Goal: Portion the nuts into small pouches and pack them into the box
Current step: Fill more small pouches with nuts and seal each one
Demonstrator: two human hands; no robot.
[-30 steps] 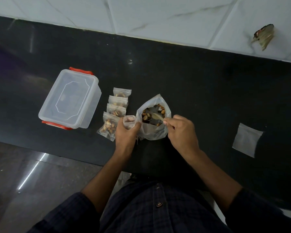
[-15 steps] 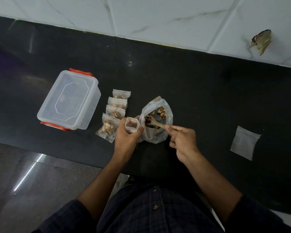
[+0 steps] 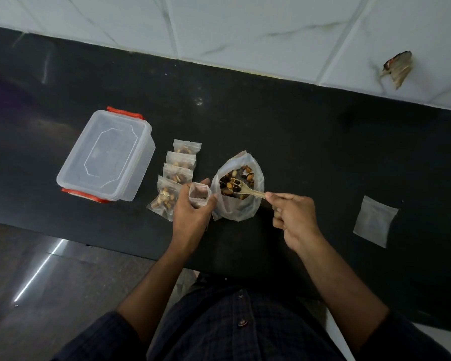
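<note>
Black table [image 3: 297, 131] against a white tiled wall, one head view only.

Progress: roughly midway, by my read. Four filled pouches [image 3: 179, 175] lie in an overlapping row just right of the box [image 3: 107, 156], none packed yet. Box has its lid on, red clips at both ends, nothing visible inside.

Left hand [image 3: 193, 214] is wrapped around a fifth pouch [image 3: 199, 195], holding its mouth open, upright; looks nearly empty, contents hard to make out. Right hand [image 3: 292, 217] pinches the handle of a small wooden spoon [image 3: 248, 190], its bowl over the nuts inside the big open bag [image 3: 237, 191]. Bag stands touching the left hand's thumb side.

One flat empty pouch [image 3: 375, 221] lies well apart on the right.

Count: 1 box, 4 filled pouches, 1 being filled, 1 empty spare, 1 bulk bag, 1 spoon.

Left to do: fill and seal the held pouch, likely the spare too, open the box, load all pouches, close. Plenty of nuts remain in the bag.
</note>
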